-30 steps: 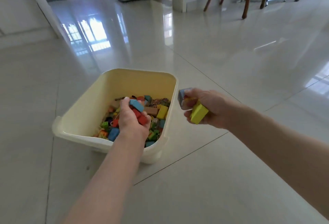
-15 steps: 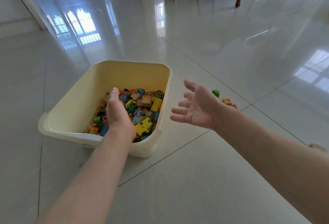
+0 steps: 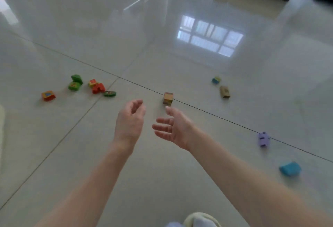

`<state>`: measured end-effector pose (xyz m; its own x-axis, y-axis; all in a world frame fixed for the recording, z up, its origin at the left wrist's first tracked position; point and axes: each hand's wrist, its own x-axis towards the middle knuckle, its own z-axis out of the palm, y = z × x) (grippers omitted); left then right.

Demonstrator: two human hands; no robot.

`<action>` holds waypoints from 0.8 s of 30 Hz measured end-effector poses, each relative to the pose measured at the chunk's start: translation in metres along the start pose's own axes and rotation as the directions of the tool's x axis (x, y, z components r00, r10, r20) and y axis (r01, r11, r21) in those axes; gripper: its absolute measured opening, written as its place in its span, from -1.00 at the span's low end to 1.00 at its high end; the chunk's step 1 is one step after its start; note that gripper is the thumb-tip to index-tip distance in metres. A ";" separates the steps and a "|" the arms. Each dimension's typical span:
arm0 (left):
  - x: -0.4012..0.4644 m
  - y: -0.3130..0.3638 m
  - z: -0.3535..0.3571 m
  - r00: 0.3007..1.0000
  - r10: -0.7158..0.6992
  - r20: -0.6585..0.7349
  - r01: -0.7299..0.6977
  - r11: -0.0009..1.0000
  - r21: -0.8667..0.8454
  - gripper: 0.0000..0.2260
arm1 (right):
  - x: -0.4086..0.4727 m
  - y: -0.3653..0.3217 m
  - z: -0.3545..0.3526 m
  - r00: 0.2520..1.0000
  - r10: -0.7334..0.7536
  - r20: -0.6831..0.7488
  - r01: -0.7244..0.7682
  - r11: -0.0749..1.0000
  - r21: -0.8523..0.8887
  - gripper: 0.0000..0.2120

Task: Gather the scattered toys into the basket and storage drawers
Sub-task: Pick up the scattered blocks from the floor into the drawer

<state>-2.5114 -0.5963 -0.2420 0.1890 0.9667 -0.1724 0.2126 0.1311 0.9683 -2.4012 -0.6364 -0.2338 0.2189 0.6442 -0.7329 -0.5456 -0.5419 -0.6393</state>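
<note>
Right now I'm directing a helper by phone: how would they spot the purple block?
Follow the dark tile seam running rightward past both hands. The purple block sits on that seam at far right, just above the blue block. It is the only lilac piece, with dark marks.

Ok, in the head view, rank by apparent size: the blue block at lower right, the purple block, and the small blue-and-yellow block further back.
1. blue block, though nearest the camera
2. purple block
3. blue-and-yellow block, farthest, so true size is unsure
</note>
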 end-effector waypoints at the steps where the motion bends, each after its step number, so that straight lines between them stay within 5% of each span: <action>1: -0.004 -0.004 0.016 0.998 -0.011 0.061 0.009 0.999 0.033 -0.77 | 0.000 0.004 -0.016 0.998 -0.033 -0.045 0.033 0.999 -0.012 -0.82; 4: -0.015 -0.014 0.073 0.969 -0.027 0.245 -0.005 0.991 0.132 -0.77 | -0.007 0.019 -0.087 0.934 -0.225 -0.277 0.176 0.965 -0.193 -0.78; 6: -0.018 -0.016 0.104 0.938 -0.024 0.346 -0.050 0.977 0.206 -0.77 | -0.012 0.032 -0.137 0.806 -0.391 -0.444 0.211 0.891 -0.402 -0.69; 9: -0.024 -0.015 0.155 0.865 -0.001 0.502 -0.193 0.922 0.335 -0.73 | -0.025 0.050 -0.224 0.484 -0.559 -0.673 -0.048 0.751 -0.658 -0.61; 11: -0.030 -0.015 0.182 0.812 0.011 0.584 -0.285 0.880 0.380 -0.71 | -0.033 0.060 -0.273 0.377 -0.529 -0.761 -0.266 0.725 -0.635 -0.49; 16: -0.042 -0.020 0.239 0.680 0.043 0.732 -0.474 0.788 0.393 -0.68 | -0.032 0.065 -0.328 0.435 -0.358 -0.826 -0.377 0.761 -0.528 -0.24; 20: -0.043 -0.027 0.268 0.608 0.049 0.792 -0.589 0.697 0.409 -0.66 | -0.020 0.056 -0.341 0.469 -0.307 -0.828 -0.326 0.811 -0.486 -0.40; 22: -0.040 -0.030 0.282 0.554 0.060 0.830 -0.678 0.612 0.408 -0.63 | -0.018 0.046 -0.346 0.496 -0.285 -0.821 -0.195 0.884 -0.425 -0.51; 24: -0.037 -0.029 0.299 0.495 0.048 0.867 -0.758 0.512 0.404 -0.61 | -0.018 0.034 -0.348 0.534 -0.220 -0.817 0.105 0.975 -0.195 -0.59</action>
<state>-2.2380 -0.7016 -0.3181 0.9353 0.2946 -0.1959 0.3534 -0.7540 0.5537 -2.1424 -0.8538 -0.3234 0.8975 0.0223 -0.4404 -0.3517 -0.5663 -0.7454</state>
